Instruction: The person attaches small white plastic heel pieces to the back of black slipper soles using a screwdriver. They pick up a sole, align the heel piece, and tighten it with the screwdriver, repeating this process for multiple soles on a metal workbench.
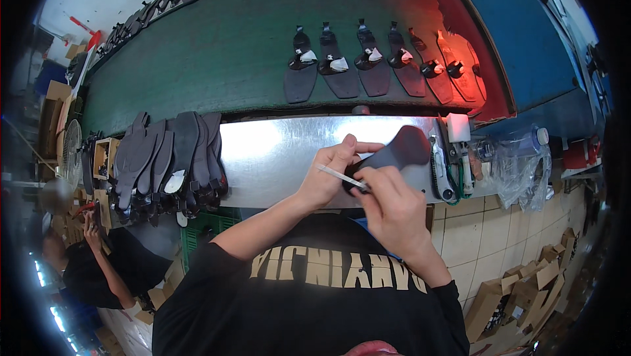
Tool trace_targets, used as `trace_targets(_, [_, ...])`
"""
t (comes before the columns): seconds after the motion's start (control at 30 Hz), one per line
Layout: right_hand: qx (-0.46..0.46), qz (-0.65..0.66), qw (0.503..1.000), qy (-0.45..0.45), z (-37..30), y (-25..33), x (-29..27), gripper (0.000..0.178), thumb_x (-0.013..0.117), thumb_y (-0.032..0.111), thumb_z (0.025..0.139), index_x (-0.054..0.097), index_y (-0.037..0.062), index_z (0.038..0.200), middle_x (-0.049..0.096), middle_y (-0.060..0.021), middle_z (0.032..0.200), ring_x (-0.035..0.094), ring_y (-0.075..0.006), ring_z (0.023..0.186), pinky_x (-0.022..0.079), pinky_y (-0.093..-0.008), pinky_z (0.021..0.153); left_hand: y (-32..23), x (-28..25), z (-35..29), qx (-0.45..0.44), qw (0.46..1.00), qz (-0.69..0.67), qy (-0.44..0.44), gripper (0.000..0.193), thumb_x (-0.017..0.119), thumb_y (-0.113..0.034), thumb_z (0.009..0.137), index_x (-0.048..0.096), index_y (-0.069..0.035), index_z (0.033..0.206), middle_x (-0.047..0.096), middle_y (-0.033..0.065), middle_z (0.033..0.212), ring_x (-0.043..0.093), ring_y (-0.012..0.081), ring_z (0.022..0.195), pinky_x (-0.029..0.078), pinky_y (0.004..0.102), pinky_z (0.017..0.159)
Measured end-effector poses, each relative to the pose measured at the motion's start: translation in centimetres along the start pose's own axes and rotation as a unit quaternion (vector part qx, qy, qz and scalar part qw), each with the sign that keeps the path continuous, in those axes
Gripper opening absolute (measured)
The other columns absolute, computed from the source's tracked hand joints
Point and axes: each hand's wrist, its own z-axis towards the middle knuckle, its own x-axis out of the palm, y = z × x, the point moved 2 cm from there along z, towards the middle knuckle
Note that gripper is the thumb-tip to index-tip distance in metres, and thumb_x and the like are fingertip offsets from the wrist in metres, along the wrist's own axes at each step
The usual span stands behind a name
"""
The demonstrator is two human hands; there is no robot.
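Gripping dark sandal sole (402, 151) in left hand (322, 180), above metal surface (269, 159), toward its right edge | Pinching slim pale strip (335, 175) in right hand (396, 205), across the sole's near end | Angled thus, presumably, to steady that end | With utility knife (442, 171) by right edge, likely for reach

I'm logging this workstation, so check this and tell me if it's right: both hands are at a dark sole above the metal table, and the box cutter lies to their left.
Not quite: the box cutter lies to the right of both hands, left and right, as the head view shows. They are indeed at a dark sole above the metal table.
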Motion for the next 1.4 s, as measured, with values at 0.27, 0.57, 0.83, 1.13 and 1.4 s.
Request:
trace_targets(0.27, [0.185, -0.114, 0.976, -0.008, -4.9, -8.9, -2.1, 0.025, 0.063, 0.003, 0.080, 0.059, 0.0093, 0.104, 0.057, -0.0120, 0.095, 0.062, -0.0363, 0.079, 0.049, -0.0442, 0.066, 1.3, -12.6, 8.0, 0.190, 0.909, 0.207, -0.309, 0.029, 0.064, -0.013, 0.091, 0.064, 0.002, 0.115, 0.068, 0.0107, 0.106, 0.063, 0.0129, 0.095, 0.049, 0.0255, 0.085])
trace_targets(0.57, [0.182, -0.068, 0.976, -0.096, -5.0, -8.6, -3.0, 0.030, 0.054, 0.001, 0.087, 0.059, 0.0024, 0.116, 0.052, -0.0180, 0.099, 0.057, -0.0353, 0.087, 0.047, -0.0394, 0.074, 1.5, -19.4, 15.9, 0.151, 0.726, 0.584, -0.330, 0.042, 0.063, -0.033, 0.085, 0.058, -0.007, 0.118, 0.058, 0.0162, 0.124, 0.048, 0.0385, 0.123, 0.037, 0.0517, 0.100])
trace_targets(0.83, [0.141, -0.110, 0.979, -0.101, -0.8, -10.8, 5.9, 0.025, 0.063, 0.009, 0.083, 0.067, 0.0045, 0.107, 0.059, -0.0101, 0.083, 0.056, -0.0291, 0.080, 0.046, -0.0400, 0.070, 2.0, -16.9, 12.8, 0.214, 0.741, 0.529, -0.355, 0.031, 0.076, -0.015, 0.072, 0.065, -0.005, 0.099, 0.061, 0.0132, 0.106, 0.058, 0.0293, 0.099, 0.048, 0.0383, 0.083])
trace_targets(1.13, [0.188, -0.085, 0.976, -0.074, -0.2, -10.9, 6.7, 0.032, 0.067, 0.014, 0.082, 0.063, 0.0045, 0.112, 0.056, -0.0129, 0.102, 0.058, -0.0279, 0.088, 0.048, -0.0395, 0.075, -1.6, -16.9, 10.4, 0.268, 0.903, 0.120, -0.315, 0.022, 0.069, 0.003, 0.078, 0.067, 0.000, 0.101, 0.063, 0.0061, 0.107, 0.060, 0.0097, 0.089, 0.048, 0.0220, 0.078])
trace_targets(1.4, [0.132, 0.663, 0.734, -0.070, 1.9, -8.2, 5.0, 0.031, 0.064, 0.025, 0.091, 0.049, 0.0015, 0.104, 0.053, -0.0198, 0.128, 0.053, -0.0230, 0.116, 0.039, -0.0349, 0.101, -1.7, -5.2, 0.6, 0.050, 0.992, -0.103, -0.046, 0.022, 0.064, -0.003, 0.082, 0.061, -0.002, 0.103, 0.065, 0.0189, 0.115, 0.062, 0.0206, 0.105, 0.048, 0.0345, 0.095])
